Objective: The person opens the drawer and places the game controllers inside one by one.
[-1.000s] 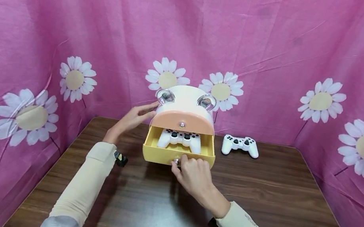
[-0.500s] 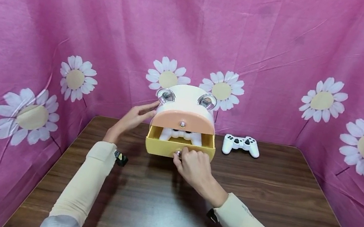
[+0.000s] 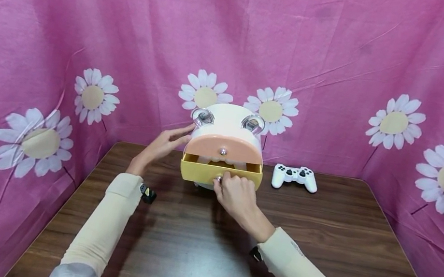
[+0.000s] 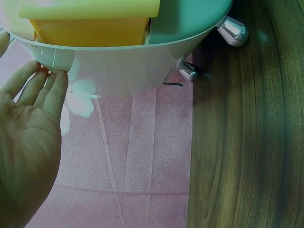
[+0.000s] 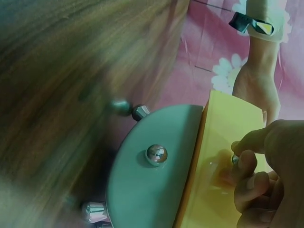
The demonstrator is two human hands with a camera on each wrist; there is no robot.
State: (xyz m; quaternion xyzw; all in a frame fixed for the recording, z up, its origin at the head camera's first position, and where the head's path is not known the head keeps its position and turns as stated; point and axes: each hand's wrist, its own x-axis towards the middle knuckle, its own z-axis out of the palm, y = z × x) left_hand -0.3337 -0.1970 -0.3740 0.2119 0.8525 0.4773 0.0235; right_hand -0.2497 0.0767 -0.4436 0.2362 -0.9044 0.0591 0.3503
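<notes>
A small white cabinet (image 3: 231, 119) with an orange top drawer front (image 3: 205, 147) stands near the table's back. Its yellow drawer (image 3: 196, 173) sticks out a little, leaving a narrow gap. Inside that gap, part of a white game controller (image 3: 238, 165) shows; the rest is hidden. My right hand (image 3: 237, 196) pinches the yellow drawer's silver knob (image 5: 234, 159) between thumb and curled finger. On the cabinet's left side, my left hand (image 3: 162, 146) rests with straight fingers; the left wrist view shows its fingertips (image 4: 58, 76) against the white wall.
A second white game controller (image 3: 295, 178) lies to the right of the cabinet. Below the yellow drawer is a green drawer front (image 5: 137, 190) with its own knob, and silver feet (image 4: 232, 31) support the cabinet. A pink curtain (image 3: 341, 55) surrounds the wooden table (image 3: 167, 256).
The yellow drawer has slid inward, pushed by my right hand at its knob, and now covers most of the controller inside. My left hand has stayed at the cabinet's side.
</notes>
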